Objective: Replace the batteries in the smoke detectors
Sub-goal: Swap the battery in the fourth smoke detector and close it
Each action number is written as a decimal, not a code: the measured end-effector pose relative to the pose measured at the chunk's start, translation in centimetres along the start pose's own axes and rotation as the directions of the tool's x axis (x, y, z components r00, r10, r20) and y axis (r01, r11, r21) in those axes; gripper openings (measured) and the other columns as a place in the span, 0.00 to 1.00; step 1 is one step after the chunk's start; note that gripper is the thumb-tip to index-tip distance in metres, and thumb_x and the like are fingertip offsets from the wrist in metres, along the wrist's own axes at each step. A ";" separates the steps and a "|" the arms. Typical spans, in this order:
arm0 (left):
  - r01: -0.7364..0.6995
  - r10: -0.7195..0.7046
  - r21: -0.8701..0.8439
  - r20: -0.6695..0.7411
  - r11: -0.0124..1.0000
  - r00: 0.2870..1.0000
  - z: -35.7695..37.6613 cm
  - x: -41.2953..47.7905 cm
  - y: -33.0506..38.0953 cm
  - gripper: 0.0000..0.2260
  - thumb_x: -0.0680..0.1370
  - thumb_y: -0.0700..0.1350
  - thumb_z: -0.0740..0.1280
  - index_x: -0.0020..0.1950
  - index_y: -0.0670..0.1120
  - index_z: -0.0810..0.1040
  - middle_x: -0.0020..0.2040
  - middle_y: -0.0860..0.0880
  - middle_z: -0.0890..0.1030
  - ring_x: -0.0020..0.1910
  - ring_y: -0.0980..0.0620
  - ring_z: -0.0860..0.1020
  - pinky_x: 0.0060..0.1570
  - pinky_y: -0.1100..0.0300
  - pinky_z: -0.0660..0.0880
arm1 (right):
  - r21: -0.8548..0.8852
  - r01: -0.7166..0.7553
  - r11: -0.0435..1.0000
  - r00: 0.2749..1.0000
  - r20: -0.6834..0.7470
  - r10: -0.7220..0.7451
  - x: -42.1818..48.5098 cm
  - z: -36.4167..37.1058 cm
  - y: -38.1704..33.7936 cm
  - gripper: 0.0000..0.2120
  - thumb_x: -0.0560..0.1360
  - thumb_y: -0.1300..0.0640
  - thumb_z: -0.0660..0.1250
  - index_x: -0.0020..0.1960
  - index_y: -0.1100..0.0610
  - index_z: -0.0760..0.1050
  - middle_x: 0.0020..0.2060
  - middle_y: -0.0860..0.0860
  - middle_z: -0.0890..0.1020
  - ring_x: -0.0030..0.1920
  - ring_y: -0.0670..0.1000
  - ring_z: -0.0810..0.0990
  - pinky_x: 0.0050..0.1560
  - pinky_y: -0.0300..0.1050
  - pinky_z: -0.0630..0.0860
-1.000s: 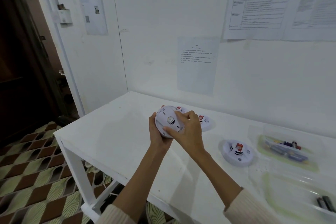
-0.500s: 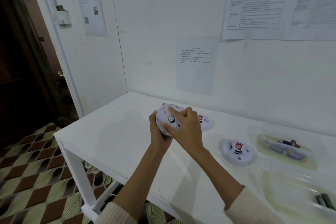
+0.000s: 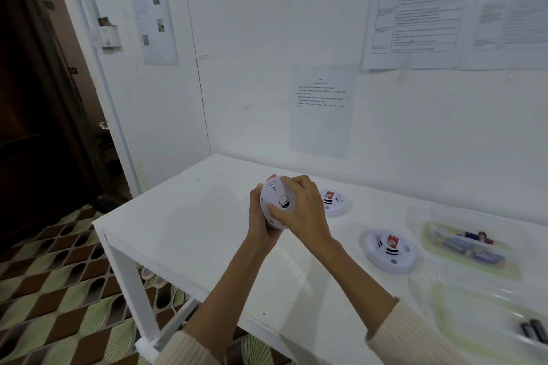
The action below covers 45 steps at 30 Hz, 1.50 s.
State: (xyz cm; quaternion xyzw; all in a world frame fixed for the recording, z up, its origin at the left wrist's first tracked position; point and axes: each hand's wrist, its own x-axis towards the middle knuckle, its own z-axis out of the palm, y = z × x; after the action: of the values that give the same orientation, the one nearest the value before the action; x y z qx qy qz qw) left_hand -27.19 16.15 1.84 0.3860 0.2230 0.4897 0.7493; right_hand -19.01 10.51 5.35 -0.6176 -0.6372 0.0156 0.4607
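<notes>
L hand (image 3: 261,224) + R hand (image 3: 299,210) — both grip smoke detector (image 3: 277,201) | above table (image 3: 184,231)

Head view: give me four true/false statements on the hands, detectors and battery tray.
1. The left hand and right hand both grip one smoke detector. True.
2. That smoke detector lies flat on the table. False: it is held up, tilted on edge.
3. Two more lie on the table: a far detector and a near detector. True.
4. The battery tray sits left of the hands. False: the battery tray is at the right, beyond the near detector.
</notes>
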 end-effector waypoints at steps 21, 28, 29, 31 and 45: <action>0.145 -0.141 -0.162 0.036 0.976 0.989 0.6 -0.4 0.8 0.23 0.79 0.55 0.53 0.51 0.41 0.81 0.48 0.42 0.83 0.44 0.45 0.82 0.41 0.55 0.80 | -0.082 -0.011 0.997 0.996 0.086 0.018 0.8 -1.4 1.1 0.33 0.72 0.44 0.67 0.72 0.55 0.62 0.60 0.53 0.74 0.61 0.52 0.71 0.58 0.42 0.68; 0.185 -0.184 -0.262 0.030 0.947 0.982 1.1 0.4 2.1 0.24 0.79 0.55 0.49 0.64 0.41 0.71 0.56 0.38 0.77 0.54 0.41 0.75 0.52 0.46 0.71 | -0.027 0.213 0.977 0.929 0.314 -0.194 -1.1 -2.2 3.2 0.33 0.70 0.52 0.64 0.73 0.56 0.59 0.71 0.54 0.59 0.72 0.52 0.58 0.66 0.38 0.61; 0.195 -0.194 -0.229 0.028 0.954 0.981 1.1 0.6 2.0 0.24 0.79 0.55 0.48 0.66 0.40 0.69 0.59 0.38 0.76 0.56 0.40 0.74 0.53 0.45 0.71 | -0.082 0.200 0.976 0.919 0.361 -0.158 -1.1 -2.3 3.3 0.37 0.70 0.52 0.67 0.74 0.56 0.55 0.72 0.53 0.58 0.73 0.52 0.57 0.67 0.39 0.61; 0.212 -0.213 -0.132 0.006 0.968 0.977 1.4 0.9 1.6 0.26 0.79 0.54 0.46 0.69 0.39 0.68 0.65 0.37 0.72 0.62 0.39 0.72 0.54 0.45 0.70 | -0.132 0.147 0.980 0.936 0.338 -0.095 -0.7 -2.4 3.7 0.38 0.72 0.52 0.70 0.75 0.57 0.54 0.71 0.53 0.62 0.70 0.52 0.62 0.64 0.39 0.64; 0.003 -0.076 0.395 0.171 0.918 0.982 1.4 1.2 0.9 0.11 0.81 0.46 0.58 0.63 0.51 0.73 0.58 0.51 0.79 0.57 0.51 0.78 0.54 0.56 0.77 | 0.807 -0.428 0.408 0.901 0.343 0.267 -1.2 -3.7 5.4 0.30 0.73 0.73 0.62 0.72 0.55 0.61 0.66 0.56 0.72 0.59 0.54 0.76 0.48 0.43 0.81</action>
State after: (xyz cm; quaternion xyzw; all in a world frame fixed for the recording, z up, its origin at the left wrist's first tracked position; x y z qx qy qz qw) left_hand -26.23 16.92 3.47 0.5674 0.2549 0.3820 0.6835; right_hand -12.76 8.76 3.60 -0.4154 -0.4327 0.4787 0.6412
